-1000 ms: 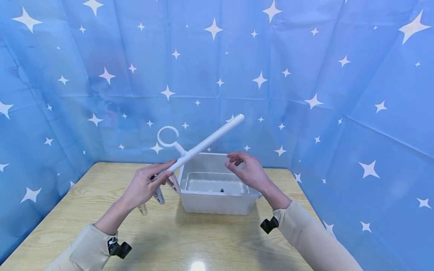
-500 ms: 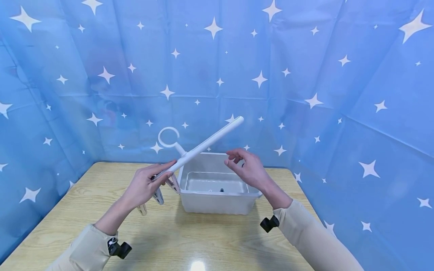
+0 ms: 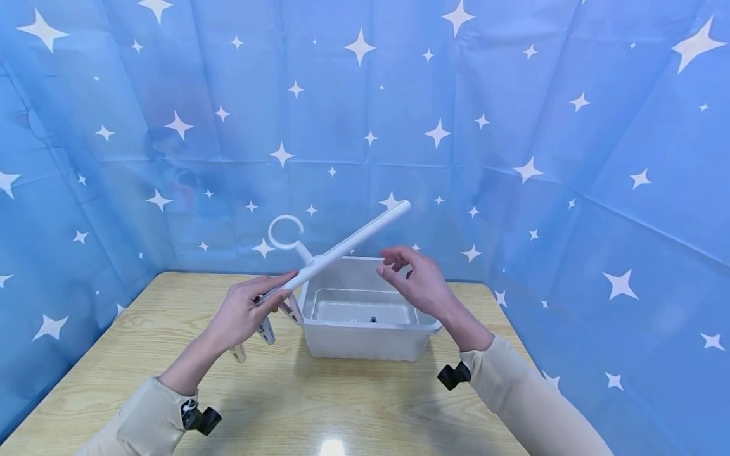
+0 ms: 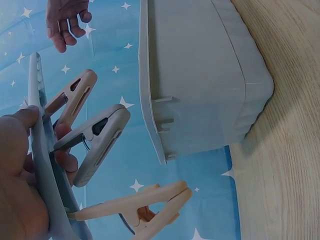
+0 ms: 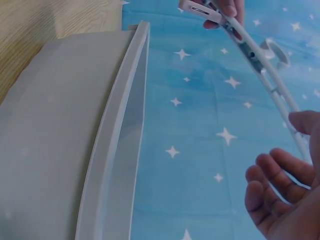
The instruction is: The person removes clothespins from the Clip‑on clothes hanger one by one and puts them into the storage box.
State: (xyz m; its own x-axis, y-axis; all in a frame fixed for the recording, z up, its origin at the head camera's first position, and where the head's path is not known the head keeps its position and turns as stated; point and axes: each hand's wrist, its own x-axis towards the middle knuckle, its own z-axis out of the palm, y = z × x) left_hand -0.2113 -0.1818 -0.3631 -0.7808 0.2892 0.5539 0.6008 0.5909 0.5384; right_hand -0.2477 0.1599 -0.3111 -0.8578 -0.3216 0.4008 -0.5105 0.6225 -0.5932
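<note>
My left hand grips one arm of a white clip hanger, thumb and fingers on its bar. The bar slants up to the right, and its round hook points up. Several clips hang under the gripped arm; in the left wrist view they are a pinkish clip, a grey clip and a peach clip. My right hand hovers over the right side of a grey plastic bin. Its fingers are loosely bent, with nothing between them in the right wrist view.
The bin stands toward the back of a wooden table. Inside it lies a small dark thing, too small to make out. A blue curtain with white stars closes off the back and sides.
The hanger's raised end has dipped slightly. My right hand has risen a touch, while my left hand keeps its grip in nearly the same place.
</note>
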